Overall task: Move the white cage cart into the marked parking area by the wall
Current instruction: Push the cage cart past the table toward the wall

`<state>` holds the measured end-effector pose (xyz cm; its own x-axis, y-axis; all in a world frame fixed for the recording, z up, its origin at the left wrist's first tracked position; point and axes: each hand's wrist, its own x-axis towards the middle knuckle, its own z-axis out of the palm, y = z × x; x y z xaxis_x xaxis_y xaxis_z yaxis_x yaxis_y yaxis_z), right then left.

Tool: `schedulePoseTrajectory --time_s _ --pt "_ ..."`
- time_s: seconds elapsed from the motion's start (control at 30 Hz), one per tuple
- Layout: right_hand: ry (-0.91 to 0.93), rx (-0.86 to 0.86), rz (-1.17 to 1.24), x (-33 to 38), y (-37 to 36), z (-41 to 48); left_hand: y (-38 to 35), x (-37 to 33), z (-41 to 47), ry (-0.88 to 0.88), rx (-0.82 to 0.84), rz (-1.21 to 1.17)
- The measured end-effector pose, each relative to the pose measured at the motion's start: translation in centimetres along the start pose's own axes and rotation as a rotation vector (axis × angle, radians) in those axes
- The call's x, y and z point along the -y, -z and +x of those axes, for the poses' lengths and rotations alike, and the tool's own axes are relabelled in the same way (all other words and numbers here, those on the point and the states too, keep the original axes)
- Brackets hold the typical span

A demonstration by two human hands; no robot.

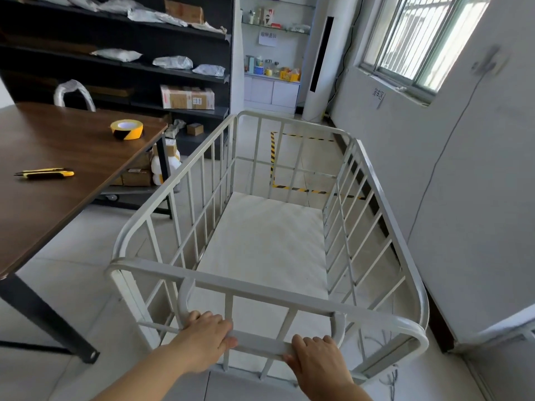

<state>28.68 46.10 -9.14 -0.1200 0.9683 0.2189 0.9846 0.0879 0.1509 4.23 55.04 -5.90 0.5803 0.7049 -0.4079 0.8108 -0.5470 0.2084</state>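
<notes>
The white cage cart [262,244] stands right in front of me, its barred sides empty and its long axis pointing toward the far wall. My left hand [204,338] grips the left part of the cart's push handle [260,344]. My right hand [317,361] grips the right part of the same bar. Beyond the cart's far end, a rectangle of yellow-and-black tape [272,157] marks the parking area on the floor beside the right wall [434,169]. A paper sign [378,98] hangs on that wall above it.
A brown table [58,175] stands close on the left, carrying a roll of hazard tape [126,129] and a yellow utility knife [46,173]. Black shelving [115,68] with parcels lines the back. A tall white air conditioner [318,68] stands past the marked area.
</notes>
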Motion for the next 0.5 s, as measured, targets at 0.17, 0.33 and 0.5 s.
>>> schedulePoseTrajectory --time_s 0.17,0.33,0.5 --pt "-0.008 0.011 0.005 -0.7 -1.1 4.1 1.9 2.2 3.7 -0.009 -0.015 0.016" --pt "-0.018 0.024 0.020 -1.6 -2.0 8.3 4.0 4.4 7.4 -0.005 -0.003 0.024" --pt "-0.028 0.029 0.040 -2.4 -3.4 12.7 6.8 6.5 10.9 -0.014 0.017 0.023"
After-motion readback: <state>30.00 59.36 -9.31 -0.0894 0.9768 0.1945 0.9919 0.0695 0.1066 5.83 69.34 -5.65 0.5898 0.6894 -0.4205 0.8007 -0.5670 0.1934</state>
